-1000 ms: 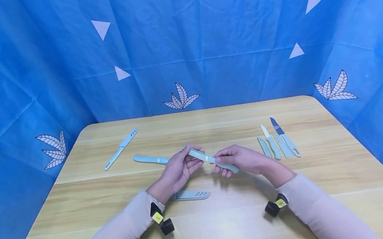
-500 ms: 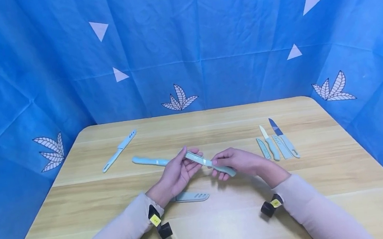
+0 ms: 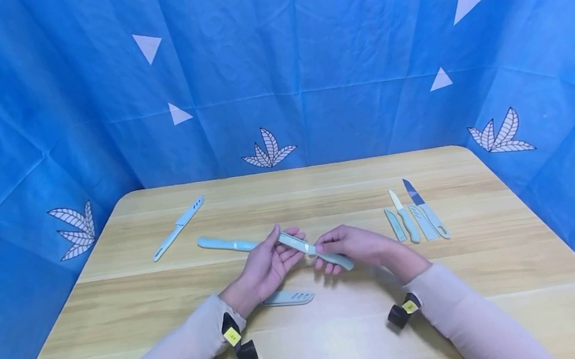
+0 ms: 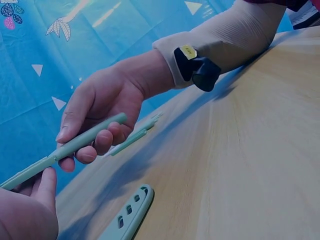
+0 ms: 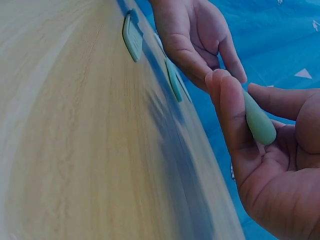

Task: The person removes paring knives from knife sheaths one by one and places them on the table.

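Above the middle of the table, both hands hold a pale green knife [image 3: 298, 244] in its slotted sheath. My left hand [image 3: 266, 268] has the sheathed end between its thumb and fingers, palm turned up. My right hand [image 3: 349, 244] grips the handle [image 4: 90, 137] between thumb and fingers; the handle's rounded butt [image 5: 261, 129] shows in the right wrist view. Beyond my left hand lies another sheathed knife [image 3: 220, 243], partly hidden by that hand. Under my left wrist rests a further slotted sheath [image 3: 292, 298], its other end covered.
At the left back lies a light blue sheathed knife [image 3: 179, 228]. On the right are a bare white-bladed knife [image 3: 408, 224], a dark-bladed knife [image 3: 434, 219] and two loose sheaths [image 3: 394, 225]. A blue patterned curtain [image 3: 344, 121] hangs behind the wooden table [image 3: 356, 336].
The sheathed knife, once with its tip farther past the left thumb, now lies between the hands with the handle turned slightly lower. Both hands have shifted a little; the other knives stay put.
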Demonstrator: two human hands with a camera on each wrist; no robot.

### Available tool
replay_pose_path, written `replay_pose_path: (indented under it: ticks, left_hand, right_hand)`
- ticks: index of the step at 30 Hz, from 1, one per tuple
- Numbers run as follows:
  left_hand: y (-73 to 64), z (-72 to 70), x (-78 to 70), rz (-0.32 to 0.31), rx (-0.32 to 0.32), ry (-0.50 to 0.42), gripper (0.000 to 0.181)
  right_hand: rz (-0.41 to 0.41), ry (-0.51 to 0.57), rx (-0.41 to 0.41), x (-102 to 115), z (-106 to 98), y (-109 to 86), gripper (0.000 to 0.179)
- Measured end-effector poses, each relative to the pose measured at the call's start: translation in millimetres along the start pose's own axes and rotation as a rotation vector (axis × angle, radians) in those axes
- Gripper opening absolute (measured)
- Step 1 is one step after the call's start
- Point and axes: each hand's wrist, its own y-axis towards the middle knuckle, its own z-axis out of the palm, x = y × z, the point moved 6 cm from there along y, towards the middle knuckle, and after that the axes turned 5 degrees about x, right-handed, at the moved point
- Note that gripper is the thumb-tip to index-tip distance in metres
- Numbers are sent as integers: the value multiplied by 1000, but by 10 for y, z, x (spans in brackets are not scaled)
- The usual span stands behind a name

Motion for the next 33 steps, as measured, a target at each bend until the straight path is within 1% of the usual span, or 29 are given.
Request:
replay_pose_path:
  ticks: [3,15,23,33]
  left_hand:
    - [-7,-4,11,-3,8,-16,51]
    - [-6,-33,45,-13,6,-72,52]
    - [-1,-17,53,-15,35,-67,54]
    - [-7,8,42,14,56,-43,55]
  right_hand:
    - [-3,0,-2,1,11,2,32]
    - [-6,8,2,3,13,14,33]
    - [-4,-11,-2,-12,-10,6,31]
    - [-4,-22,-3,-6,-24,3,30]
